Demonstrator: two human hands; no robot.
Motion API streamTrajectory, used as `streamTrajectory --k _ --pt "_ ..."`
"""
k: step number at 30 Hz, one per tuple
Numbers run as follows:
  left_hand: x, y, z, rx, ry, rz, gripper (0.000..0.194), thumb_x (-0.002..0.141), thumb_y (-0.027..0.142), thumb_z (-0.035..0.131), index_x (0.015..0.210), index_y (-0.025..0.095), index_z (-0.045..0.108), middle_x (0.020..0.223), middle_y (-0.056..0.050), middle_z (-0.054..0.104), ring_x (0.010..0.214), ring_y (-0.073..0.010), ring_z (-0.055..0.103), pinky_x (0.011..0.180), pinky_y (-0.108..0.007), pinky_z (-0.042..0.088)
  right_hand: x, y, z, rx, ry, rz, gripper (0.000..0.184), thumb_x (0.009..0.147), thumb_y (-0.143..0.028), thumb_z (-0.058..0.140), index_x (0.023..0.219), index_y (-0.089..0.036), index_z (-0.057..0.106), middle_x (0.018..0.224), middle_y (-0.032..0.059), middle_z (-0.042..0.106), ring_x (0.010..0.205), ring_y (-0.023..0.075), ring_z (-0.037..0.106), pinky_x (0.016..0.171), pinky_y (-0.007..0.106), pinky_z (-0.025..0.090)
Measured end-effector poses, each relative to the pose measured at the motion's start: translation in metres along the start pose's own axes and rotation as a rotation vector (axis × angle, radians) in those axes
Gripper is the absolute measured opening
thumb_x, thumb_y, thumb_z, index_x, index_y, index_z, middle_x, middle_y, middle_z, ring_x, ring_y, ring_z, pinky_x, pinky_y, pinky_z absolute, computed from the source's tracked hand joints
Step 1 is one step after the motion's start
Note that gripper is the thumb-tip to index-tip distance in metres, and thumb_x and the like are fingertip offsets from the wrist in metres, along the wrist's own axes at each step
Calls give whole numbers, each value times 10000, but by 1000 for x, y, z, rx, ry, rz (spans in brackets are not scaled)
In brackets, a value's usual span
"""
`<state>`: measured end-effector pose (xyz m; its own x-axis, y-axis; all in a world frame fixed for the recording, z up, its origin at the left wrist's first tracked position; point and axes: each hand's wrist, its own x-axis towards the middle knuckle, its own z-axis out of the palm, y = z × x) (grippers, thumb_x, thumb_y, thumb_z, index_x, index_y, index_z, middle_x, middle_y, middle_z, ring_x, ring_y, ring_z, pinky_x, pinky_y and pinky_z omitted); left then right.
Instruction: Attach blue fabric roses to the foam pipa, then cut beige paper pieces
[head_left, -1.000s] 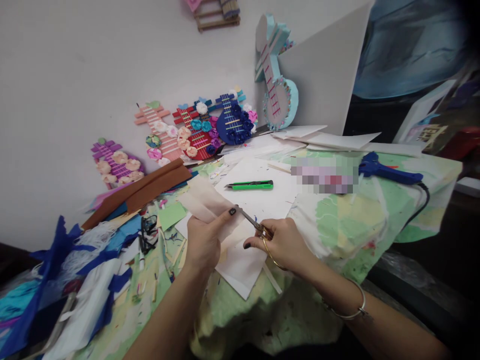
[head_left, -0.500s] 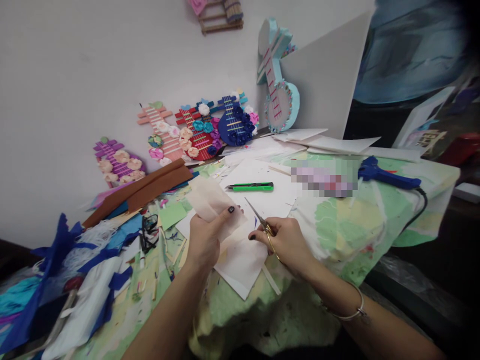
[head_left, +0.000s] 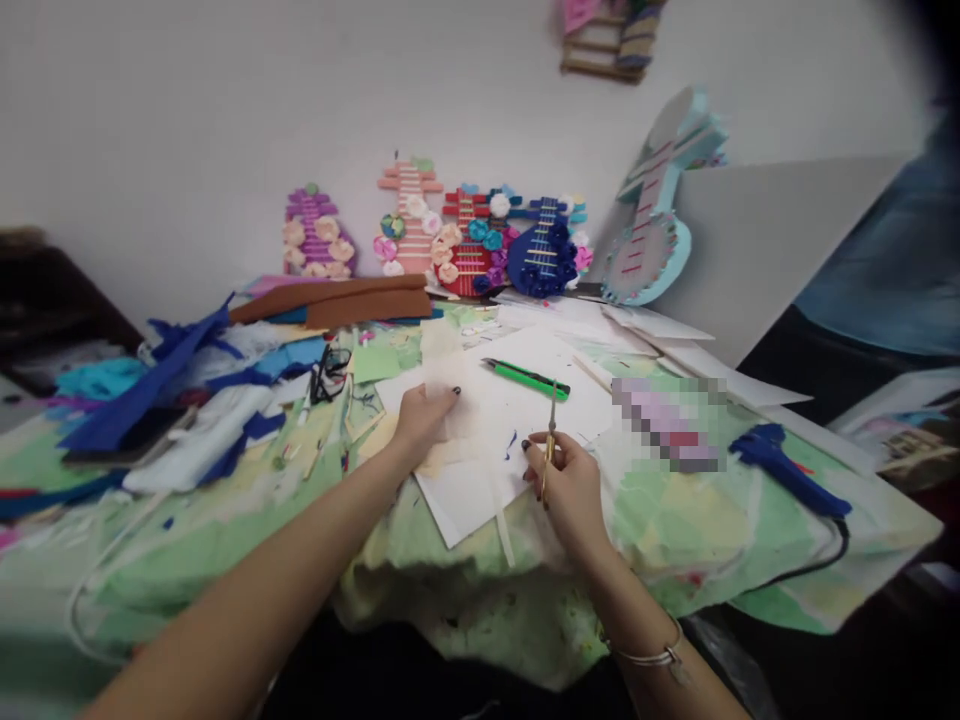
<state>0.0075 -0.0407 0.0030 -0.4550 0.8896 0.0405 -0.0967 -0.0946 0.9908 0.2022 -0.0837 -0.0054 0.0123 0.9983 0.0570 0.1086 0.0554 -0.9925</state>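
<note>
Over the white sheets (head_left: 466, 505) on the table, my left hand (head_left: 424, 425) is closed on a strip of cream crepe paper (head_left: 444, 350), with the thumb laid across it. The paper is blurred, and the fingers beneath it are hidden. My right hand (head_left: 574, 480) grips small gold-handled scissors (head_left: 552, 440), their blades together and pointing away from me. Just beyond the scissor tips lies a green utility knife (head_left: 525, 378) on the white paper. Small blue scraps (head_left: 511, 443) lie between my two hands.
Blue glue gun (head_left: 791, 470) with a black cord lies at the right. Brown sheets (head_left: 337, 300) and blue and white scraps (head_left: 195, 440) crowd the left. Flower-trimmed lute-shaped crafts (head_left: 469, 245) lean on the wall, beside a taller pale-blue one (head_left: 649, 240).
The view has turned left and levelled. My left hand and the cream paper have moved farther from the scissors. The scissors have swung from pointing left to pointing straight ahead.
</note>
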Motion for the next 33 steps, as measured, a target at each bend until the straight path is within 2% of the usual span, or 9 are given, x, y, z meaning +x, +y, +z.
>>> streamTrajectory --k 5,8,11,14,17,21,25,29,33 --pt "3 1 -3 79 7 -106 200 574 230 754 723 118 678 618 -32 668 526 -160 597 476 -238 442 0 -1 -2 108 -20 1 339 768 -344 592 1046 -160 537 592 -15 619 404 86 434 384 195 342" --pt "13 6 -3 122 -5 -134 131 649 207 711 728 111 670 613 -23 657 536 -161 608 500 -248 464 -2 -2 -2 169 1 13 326 779 -341 595 1037 -198 455 615 -20 643 408 85 438 385 186 340" --pt "28 11 -8 166 -16 -131 101 761 202 656 790 106 653 706 -23 662 603 -140 619 566 -261 498 -2 -2 -2 200 -10 25 308 784 -366 598 989 -213 428 667 -1 669 413 84 461 380 181 335" --pt "44 16 -20 226 -1 -117 147 848 246 607 911 114 623 865 -32 650 718 -131 621 649 -294 525 -2 -2 -2 180 -53 18 321 774 -408 614 973 -204 467 685 15 676 410 79 459 383 182 338" --pt "58 16 -40 289 27 -97 219 875 296 579 1011 125 602 982 -53 629 818 -157 619 706 -334 533 -1 -1 -3 143 -53 28 370 759 -453 630 996 -192 520 662 22 670 414 79 439 390 183 331" --pt "71 12 -69 362 75 -82 272 885 313 562 1091 136 578 1056 -72 610 876 -177 614 743 -364 531 -3 0 -3 67 -44 36 438 744 -495 638 1037 -176 579 643 27 659 429 80 402 387 185 281" --pt "84 7 -91 436 107 -64 287 887 315 559 1114 140 568 1077 -77 604 891 -182 613 751 -370 531 -4 -1 -2 -12 -21 -1 420 734 -464 654 1020 -157 639 620 20 631 464 88 400 418 198 302" --pt "96 5 -102 519 110 -10 281 887 316 560 1104 138 572 1063 -74 609 880 -177 615 745 -366 532 -5 -1 -2 -44 -6 -1 432 729 -454 648 1027 -141 660 614 12 604 455 93 404 421 212 315" --pt "101 8 -105 615 109 68 252 888 322 559 1050 131 590 1001 -61 626 829 -160 620 719 -346 533 -5 1 -2 -77 -7 -16 438 724 -445 646 1028 -130 667 586 -8 555 462 93 401 431 215 308"
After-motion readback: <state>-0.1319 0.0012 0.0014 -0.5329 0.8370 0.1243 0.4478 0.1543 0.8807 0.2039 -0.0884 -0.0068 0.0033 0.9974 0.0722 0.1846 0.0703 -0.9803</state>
